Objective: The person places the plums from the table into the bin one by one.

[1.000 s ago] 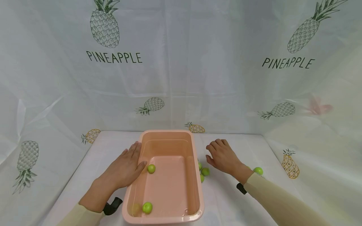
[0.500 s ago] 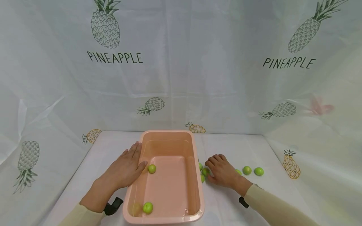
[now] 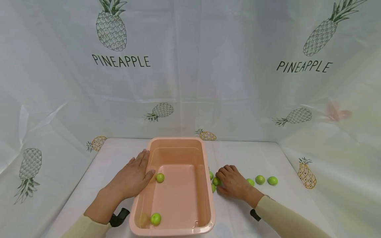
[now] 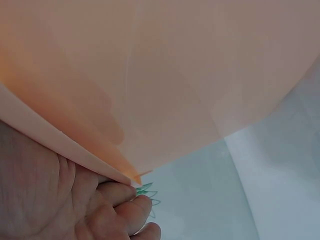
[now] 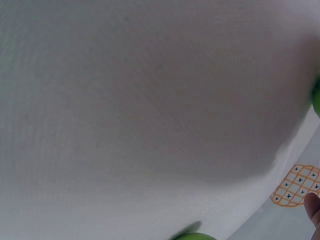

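A pink plastic tub [image 3: 174, 195] stands at the centre with two small round green fruits inside, one by the left wall and one at the near left. My left hand [image 3: 131, 177] rests along the tub's left rim, fingers straight; in the left wrist view its palm lies against the tub wall. Right of the tub, my right hand [image 3: 233, 183] has its fingers and thumb around a green fruit [image 3: 216, 181]. More fruits [image 3: 211, 175] lie between that hand and the tub. In the right wrist view only one fingertip [image 5: 312, 204] shows, so the hold itself is hidden.
Further right, a few green fruits [image 3: 260, 179] lie in a row, one partly behind the right wrist. The white-covered table [image 3: 238, 155] meets a pineapple-print sheet [image 3: 190, 82] at the back and sides.
My right hand has come down and toward me from above the table to the fruit beside the tub, uncovering fruits at the right. The left hand and tub stay put.
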`<state>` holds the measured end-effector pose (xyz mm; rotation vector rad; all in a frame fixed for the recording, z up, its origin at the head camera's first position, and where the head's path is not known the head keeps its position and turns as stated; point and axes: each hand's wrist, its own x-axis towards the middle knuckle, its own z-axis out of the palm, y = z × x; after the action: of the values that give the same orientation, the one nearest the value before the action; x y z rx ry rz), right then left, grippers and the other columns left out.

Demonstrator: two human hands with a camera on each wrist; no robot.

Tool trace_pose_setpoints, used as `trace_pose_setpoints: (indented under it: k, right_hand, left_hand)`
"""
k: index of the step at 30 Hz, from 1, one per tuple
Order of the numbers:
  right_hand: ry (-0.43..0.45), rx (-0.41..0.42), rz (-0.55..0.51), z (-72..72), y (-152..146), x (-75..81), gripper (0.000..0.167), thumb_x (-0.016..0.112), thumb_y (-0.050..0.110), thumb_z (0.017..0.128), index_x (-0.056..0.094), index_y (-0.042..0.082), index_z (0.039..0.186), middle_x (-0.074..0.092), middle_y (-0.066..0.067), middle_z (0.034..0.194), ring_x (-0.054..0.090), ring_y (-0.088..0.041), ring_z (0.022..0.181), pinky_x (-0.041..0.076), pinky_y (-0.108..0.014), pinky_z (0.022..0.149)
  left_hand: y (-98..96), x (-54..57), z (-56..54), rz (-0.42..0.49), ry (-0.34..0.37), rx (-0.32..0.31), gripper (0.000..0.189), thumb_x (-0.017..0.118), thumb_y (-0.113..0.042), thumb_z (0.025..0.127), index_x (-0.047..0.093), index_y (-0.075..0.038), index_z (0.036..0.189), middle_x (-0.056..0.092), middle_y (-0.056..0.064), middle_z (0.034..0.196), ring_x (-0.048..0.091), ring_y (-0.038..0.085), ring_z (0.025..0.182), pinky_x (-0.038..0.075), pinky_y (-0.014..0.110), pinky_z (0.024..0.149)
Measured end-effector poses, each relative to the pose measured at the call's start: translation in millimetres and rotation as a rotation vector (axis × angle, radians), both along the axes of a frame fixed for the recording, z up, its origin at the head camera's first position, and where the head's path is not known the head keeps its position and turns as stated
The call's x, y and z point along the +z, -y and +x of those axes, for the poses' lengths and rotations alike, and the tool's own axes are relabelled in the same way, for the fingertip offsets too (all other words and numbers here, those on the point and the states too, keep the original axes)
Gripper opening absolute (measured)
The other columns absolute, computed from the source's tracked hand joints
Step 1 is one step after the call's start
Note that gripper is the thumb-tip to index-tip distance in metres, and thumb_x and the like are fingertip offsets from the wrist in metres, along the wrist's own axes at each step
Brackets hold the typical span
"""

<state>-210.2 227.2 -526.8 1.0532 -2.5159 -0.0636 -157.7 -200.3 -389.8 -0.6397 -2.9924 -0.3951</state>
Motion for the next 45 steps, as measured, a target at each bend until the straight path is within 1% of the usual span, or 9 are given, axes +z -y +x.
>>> trace_pose_setpoints:
  k: [5, 11, 16, 20, 26, 32, 36, 41, 45]
  right_hand:
    - [-0.005, -0.008, -0.001, -1.4, -1.1, -0.7, 0.035, 0.08, 0.038, 0.085, 0.064, 0.015, 0.104, 0.063, 0.0, 0.104, 0.056, -0.022, 0.1, 0.051, -0.045, 0.092]
    - [-0.025, -0.038, -0.042, -5.3, -5.6, 6.2, 0.036, 0.08, 0.04, 0.082, 0.064, 0.014, 0.1, 0.062, 0.0, 0.098, 0.055, -0.022, 0.095, 0.05, -0.043, 0.088]
    - [-0.04, -0.089, -0.049, -8.2, -9.9, 13.1, 0.035, 0.075, 0.043, 0.087, 0.062, 0.014, 0.1, 0.059, 0.001, 0.094, 0.053, -0.02, 0.091, 0.048, -0.039, 0.082]
    - [-0.068, -0.105, -0.067, -9.6, -11.0, 16.4, 0.034, 0.07, 0.044, 0.088, 0.061, 0.013, 0.098, 0.056, 0.001, 0.089, 0.051, -0.019, 0.085, 0.046, -0.036, 0.076]
    - [-0.096, -0.101, -0.085, -10.8, -10.4, 19.6, 0.035, 0.066, 0.045, 0.089, 0.061, 0.011, 0.097, 0.055, 0.0, 0.087, 0.051, -0.02, 0.082, 0.043, -0.035, 0.073]
    - [-0.121, -0.093, -0.084, -11.7, -9.4, 23.0, 0.035, 0.066, 0.045, 0.088, 0.061, 0.011, 0.096, 0.056, 0.0, 0.087, 0.051, -0.021, 0.081, 0.044, -0.036, 0.073]
    - [-0.145, -0.082, -0.091, -12.8, -8.7, 25.5, 0.035, 0.066, 0.045, 0.087, 0.061, 0.011, 0.094, 0.055, 0.0, 0.085, 0.051, -0.021, 0.08, 0.043, -0.036, 0.071]
    - [-0.148, -0.074, -0.098, -14.1, -6.6, 33.0, 0.035, 0.065, 0.045, 0.087, 0.06, 0.012, 0.095, 0.055, 0.0, 0.086, 0.051, -0.021, 0.081, 0.043, -0.036, 0.071]
    - [-0.157, -0.058, -0.13, -16.8, -4.5, 42.4, 0.034, 0.065, 0.043, 0.087, 0.061, 0.011, 0.094, 0.056, 0.0, 0.085, 0.051, -0.022, 0.08, 0.043, -0.037, 0.071]
  left_hand:
    - [0.3, -0.7, -0.2, -0.005, -0.004, -0.002, 0.072, 0.052, -0.032, 0.111, 0.028, 0.017, 0.158, 0.03, 0.034, 0.167, 0.032, 0.049, 0.155, 0.032, 0.065, 0.123]
    - [0.4, -0.7, -0.3, -0.005, -0.004, 0.001, 0.072, 0.052, -0.032, 0.111, 0.028, 0.016, 0.159, 0.029, 0.034, 0.167, 0.032, 0.049, 0.155, 0.032, 0.065, 0.123]
    - [1.0, -0.3, -0.2, -0.006, 0.004, 0.006, 0.072, 0.052, -0.033, 0.111, 0.027, 0.016, 0.159, 0.028, 0.033, 0.167, 0.031, 0.049, 0.155, 0.031, 0.065, 0.123]
    - [1.4, -0.6, -0.5, -0.006, 0.008, 0.006, 0.072, 0.051, -0.033, 0.111, 0.027, 0.015, 0.159, 0.028, 0.033, 0.168, 0.03, 0.049, 0.156, 0.03, 0.065, 0.124]
    - [1.3, -0.3, -0.4, -0.005, 0.012, 0.009, 0.073, 0.051, -0.033, 0.111, 0.027, 0.016, 0.159, 0.028, 0.033, 0.168, 0.03, 0.049, 0.156, 0.03, 0.065, 0.124]
    - [0.4, 0.7, 0.4, -0.012, 0.009, 0.006, 0.072, 0.051, -0.033, 0.111, 0.028, 0.016, 0.159, 0.028, 0.033, 0.168, 0.03, 0.049, 0.156, 0.031, 0.065, 0.124]
    - [-0.7, 1.7, 0.0, -0.035, -0.005, 0.007, 0.072, 0.051, -0.034, 0.111, 0.029, 0.015, 0.159, 0.029, 0.033, 0.167, 0.03, 0.049, 0.156, 0.03, 0.065, 0.124]
    - [-1.7, 3.2, -0.3, -0.075, -0.021, 0.018, 0.072, 0.05, -0.036, 0.111, 0.031, 0.014, 0.159, 0.03, 0.032, 0.167, 0.03, 0.049, 0.156, 0.028, 0.066, 0.125]
    - [-1.9, 4.2, 0.0, -0.088, -0.027, 0.022, 0.072, 0.05, -0.037, 0.111, 0.032, 0.014, 0.159, 0.031, 0.032, 0.167, 0.03, 0.05, 0.156, 0.027, 0.066, 0.125]
